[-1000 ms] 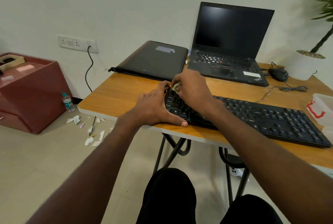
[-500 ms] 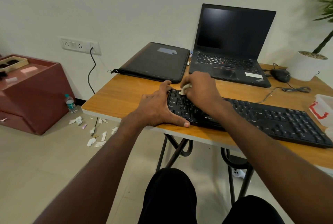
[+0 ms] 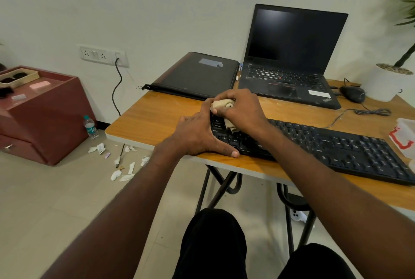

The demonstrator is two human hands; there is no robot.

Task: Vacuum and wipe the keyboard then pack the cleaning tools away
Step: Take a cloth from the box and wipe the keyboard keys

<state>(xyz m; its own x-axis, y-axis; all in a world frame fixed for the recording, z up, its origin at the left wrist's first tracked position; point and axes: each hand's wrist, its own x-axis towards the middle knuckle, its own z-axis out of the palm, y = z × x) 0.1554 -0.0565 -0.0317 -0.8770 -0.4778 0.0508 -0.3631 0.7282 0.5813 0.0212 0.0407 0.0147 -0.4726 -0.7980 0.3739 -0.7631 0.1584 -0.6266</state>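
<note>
A long black keyboard point(image 3: 332, 146) lies slantwise along the front of the wooden table point(image 3: 157, 119). My right hand point(image 3: 242, 110) grips a bunched beige cloth point(image 3: 222, 106) and presses it onto the keys at the keyboard's left end. My left hand point(image 3: 197, 135) rests flat against that left end, fingers straight along the side and thumb lying along the front edge.
An open black laptop point(image 3: 289, 61) and a closed laptop sleeve point(image 3: 197, 76) lie at the back of the table. A black mouse point(image 3: 352, 94) with its cable, a white plant pot point(image 3: 386, 85) and a clear plastic box point(image 3: 404, 137) stand at the right. Paper scraps and a bottle point(image 3: 91, 127) lie on the floor left.
My right hand has rubbed the cloth over the left keys, and more of the cloth now shows above and below my fingers. My left hand stays against the keyboard's end.
</note>
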